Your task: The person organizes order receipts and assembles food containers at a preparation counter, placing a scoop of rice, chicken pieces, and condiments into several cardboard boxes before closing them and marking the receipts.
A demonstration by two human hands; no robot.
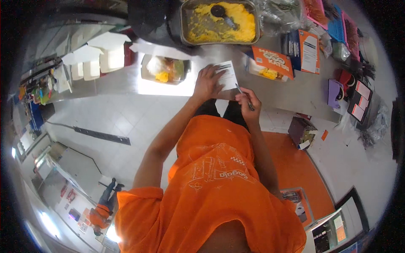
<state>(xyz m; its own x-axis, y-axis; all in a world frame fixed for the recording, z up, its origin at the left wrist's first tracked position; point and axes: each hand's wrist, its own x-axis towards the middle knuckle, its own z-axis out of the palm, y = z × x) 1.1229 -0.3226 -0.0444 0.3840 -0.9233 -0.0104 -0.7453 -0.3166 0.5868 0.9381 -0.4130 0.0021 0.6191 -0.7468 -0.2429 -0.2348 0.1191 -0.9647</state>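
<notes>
My left hand (206, 82) lies with its fingers stretched out over the left part of a white printed paper slip (228, 77) on the steel counter. My right hand (249, 101) grips a pen (239, 88), its tip by the slip's lower right edge. Left of my left hand sits an open food box (180, 66) with something white, some yellow egg and a green piece in it. To the slip's right, a second food box (253, 68) with yellow food is partly covered by an orange printed card (272, 60).
A metal pan (184, 33) of yellow scrambled egg holds a black scoop (218, 11) at the back. Open white boxes (112, 59) stand at left. A tablet (360, 101) and a purple holder (333, 93) are at right. Another person (101, 215) is far off at lower left.
</notes>
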